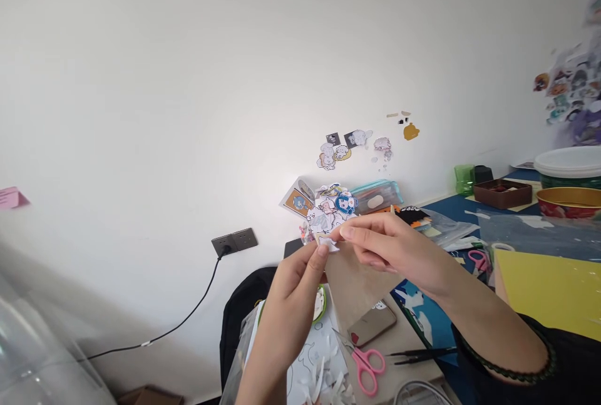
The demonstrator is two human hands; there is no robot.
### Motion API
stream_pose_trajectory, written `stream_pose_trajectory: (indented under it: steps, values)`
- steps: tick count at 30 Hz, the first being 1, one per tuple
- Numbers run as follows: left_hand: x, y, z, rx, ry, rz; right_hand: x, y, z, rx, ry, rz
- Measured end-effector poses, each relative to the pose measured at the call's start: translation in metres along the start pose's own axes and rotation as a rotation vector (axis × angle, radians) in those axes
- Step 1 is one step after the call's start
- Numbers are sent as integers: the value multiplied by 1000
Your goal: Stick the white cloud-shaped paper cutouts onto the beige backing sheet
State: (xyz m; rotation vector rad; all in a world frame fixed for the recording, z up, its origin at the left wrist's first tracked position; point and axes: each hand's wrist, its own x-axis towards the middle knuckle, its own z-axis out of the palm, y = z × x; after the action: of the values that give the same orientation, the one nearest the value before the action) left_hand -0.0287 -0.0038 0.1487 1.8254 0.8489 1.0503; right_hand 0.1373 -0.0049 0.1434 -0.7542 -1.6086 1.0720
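Note:
A small white paper cutout [330, 244] is pinched between the thumb and finger of my left hand [293, 289]. My right hand [387, 243] has its thumb and fingertips pressed together at the cutout's upper right edge; exactly what lies between them is partly hidden. Below the hands is a beige sheet [359, 283]. Pink-handled scissors [367, 364] and black tweezers [417, 355] lie on the table near a phone in a brown case [375, 323]. White paper scraps [323, 383] are strewn to the left of the scissors.
Behind my hands stands a pile of printed cutouts [331, 208] beside a clear pencil case [377, 195]. A yellow sheet [551, 292], a brown box [502, 193] and a red tin [568, 203] occupy the right side. A black cable runs from the wall socket [235, 241] at left.

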Motion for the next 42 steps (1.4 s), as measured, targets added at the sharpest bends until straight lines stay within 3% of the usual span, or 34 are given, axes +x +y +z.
stream_pose_trajectory:
  steps: [6, 15, 24, 30, 42]
  values:
    - [2, -6, 1, 76, 23, 33, -7, -6, 5, -208, 89, -42]
    - [-4, -4, 5, 159, 82, 55, -11, -9, 19, -549, 323, -228]
    - [-4, -2, 6, 178, 94, 106, -15, -4, 25, -972, 443, -412]
    - [-2, -2, 3, 97, 61, 119, -20, -5, 27, -1049, 454, -496]
    - [-2, -10, -5, -74, 45, 50, -15, -12, 17, -1002, 456, -479]
